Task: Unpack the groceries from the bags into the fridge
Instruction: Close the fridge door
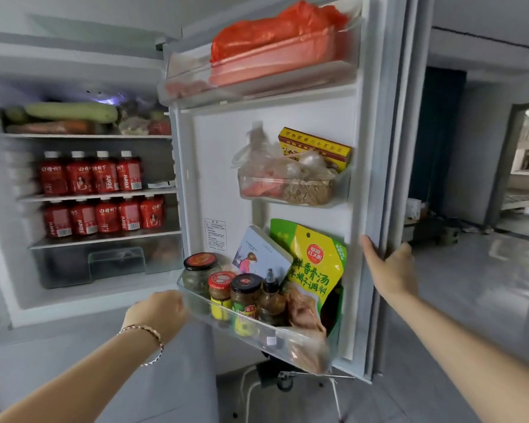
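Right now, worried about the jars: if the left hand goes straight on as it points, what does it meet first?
The left hand would likely meet the lower door bin at its left end, the big jar just behind; depth is unclear.

Right hand (388, 270) grips open fridge door (214, 166) edge; left hand (162, 309) at bottom door bin (258, 326).
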The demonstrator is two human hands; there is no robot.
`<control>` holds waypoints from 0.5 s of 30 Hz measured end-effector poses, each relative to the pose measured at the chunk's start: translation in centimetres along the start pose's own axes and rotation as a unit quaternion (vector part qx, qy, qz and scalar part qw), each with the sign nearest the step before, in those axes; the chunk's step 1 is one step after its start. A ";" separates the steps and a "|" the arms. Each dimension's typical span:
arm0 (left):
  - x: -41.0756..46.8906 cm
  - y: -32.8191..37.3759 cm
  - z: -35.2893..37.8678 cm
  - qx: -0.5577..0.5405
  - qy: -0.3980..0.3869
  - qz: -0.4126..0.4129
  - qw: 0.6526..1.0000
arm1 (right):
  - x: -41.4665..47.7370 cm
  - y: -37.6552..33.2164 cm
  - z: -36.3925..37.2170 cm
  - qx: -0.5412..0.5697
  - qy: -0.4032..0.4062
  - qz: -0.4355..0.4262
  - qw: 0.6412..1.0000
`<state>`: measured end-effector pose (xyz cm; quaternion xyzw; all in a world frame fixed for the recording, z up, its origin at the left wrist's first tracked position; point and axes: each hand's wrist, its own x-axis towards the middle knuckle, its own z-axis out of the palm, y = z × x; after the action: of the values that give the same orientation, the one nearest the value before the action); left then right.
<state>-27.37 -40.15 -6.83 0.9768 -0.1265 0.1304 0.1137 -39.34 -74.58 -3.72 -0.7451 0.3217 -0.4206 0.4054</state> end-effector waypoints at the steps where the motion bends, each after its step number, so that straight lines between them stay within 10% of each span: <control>1: -0.1 -0.3 -0.1 0.000 0.005 -0.001 1.000 | -0.6 -0.1 0.0 0.001 0.009 -0.007 1.000; 7: -1.8 -3.5 -0.7 -0.010 0.034 -0.023 0.999 | -6.8 -1.2 -0.8 -0.016 0.045 -0.077 0.996; 15: -7.0 -12.9 -2.3 -0.050 0.026 -0.089 0.994 | -16.9 -3.1 -0.3 0.025 0.006 -0.373 0.928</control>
<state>-30.85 -25.86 -9.09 0.9735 -0.0428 0.1390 0.1766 -46.64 -59.37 -7.13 -0.7983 0.0123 -0.5538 0.2364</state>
